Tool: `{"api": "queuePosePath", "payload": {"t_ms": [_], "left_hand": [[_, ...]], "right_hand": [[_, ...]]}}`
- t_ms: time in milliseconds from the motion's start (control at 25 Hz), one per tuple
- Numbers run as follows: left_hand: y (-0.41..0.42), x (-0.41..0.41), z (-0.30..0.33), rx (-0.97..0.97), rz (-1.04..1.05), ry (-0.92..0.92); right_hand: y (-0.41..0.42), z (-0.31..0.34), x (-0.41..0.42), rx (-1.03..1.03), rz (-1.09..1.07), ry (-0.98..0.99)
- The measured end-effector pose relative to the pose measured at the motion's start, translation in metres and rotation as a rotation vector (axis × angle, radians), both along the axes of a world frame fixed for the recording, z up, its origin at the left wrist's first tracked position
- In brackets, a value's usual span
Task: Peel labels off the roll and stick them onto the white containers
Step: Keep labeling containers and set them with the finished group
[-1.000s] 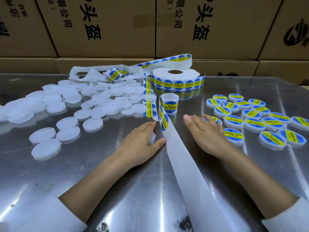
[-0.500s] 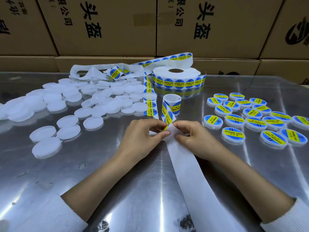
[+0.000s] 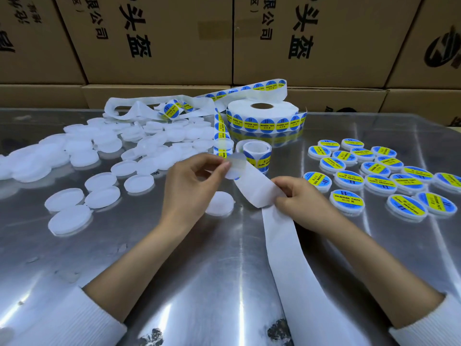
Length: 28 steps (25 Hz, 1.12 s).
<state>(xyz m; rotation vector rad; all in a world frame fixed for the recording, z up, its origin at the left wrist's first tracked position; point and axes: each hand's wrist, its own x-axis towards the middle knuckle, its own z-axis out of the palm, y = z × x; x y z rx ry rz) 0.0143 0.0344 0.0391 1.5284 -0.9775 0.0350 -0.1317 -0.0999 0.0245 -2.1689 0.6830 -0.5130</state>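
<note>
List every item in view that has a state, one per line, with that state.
left hand: pinches a peeled label
right hand: pinches the backing strip
label roll: partly unwound
container below the left hand: unlabelled
containers at left: unlabelled
containers at right: labelled

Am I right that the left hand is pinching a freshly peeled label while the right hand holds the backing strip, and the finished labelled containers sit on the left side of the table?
Not quite: the head view shows the labelled containers on the right side. The left hand pinches the label; the right hand holds the backing strip.
</note>
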Motion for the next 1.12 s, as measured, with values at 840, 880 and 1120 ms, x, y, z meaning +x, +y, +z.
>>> {"api": "queuePosePath", "payload": {"t_ms": [840, 880, 1120], "left_hand": [[0.007, 0.012, 0.002, 0.505, 0.032, -0.595], [0.008, 0.014, 0.0, 0.649, 0.065, -0.581], [0.007, 0.018, -0.007, 0.797, 0.133, -0.411]], "right_hand": [[0.022, 0.024, 0.0, 0.348, -0.076, -0.398], [0.023, 0.025, 0.0, 0.346, -0.095, -0.422], [0.024, 0.024, 0.0, 0.329, -0.076, -0.438]]}}
